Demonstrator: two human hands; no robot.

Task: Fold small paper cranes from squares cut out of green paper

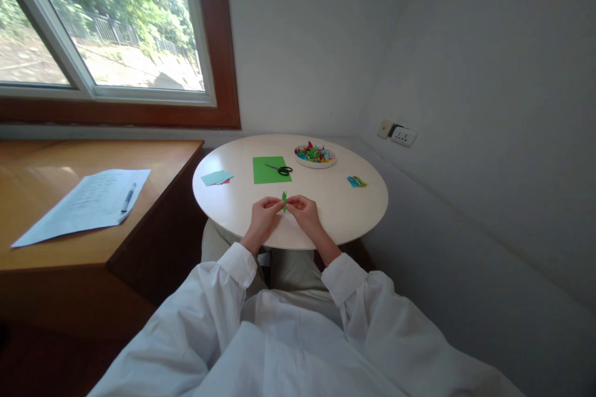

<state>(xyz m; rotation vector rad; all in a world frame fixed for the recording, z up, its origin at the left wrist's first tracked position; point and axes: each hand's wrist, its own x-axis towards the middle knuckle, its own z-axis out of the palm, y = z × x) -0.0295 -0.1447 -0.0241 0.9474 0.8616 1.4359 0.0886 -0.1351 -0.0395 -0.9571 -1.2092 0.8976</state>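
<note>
Green folded paper [284, 201] pinched lightly between two hands

It looks small and thin, so it should weigh next to nothing. Probably springy along its folds yet easy to crush, it would take a dent or a stray crease from a hard squeeze. Slipping seems a lesser worry than bending. The opposite side edges look like the best places to hold it, with the thumb and fingertips pressing flat and gently, clear of the narrow points at its far and near ends.

It lies directly between the left hand [263, 216] and the right hand [306, 213], over the near part of the round table [233, 205]. Each hand has thumb and fingers closed on its own side of the piece, the tips almost meeting. Just beyond, slightly left, is a green sheet [261, 175] with scissors [274, 167] lying across it; farther off and to the right stands a white dish [318, 165] of colourful folded pieces [313, 152].
</note>
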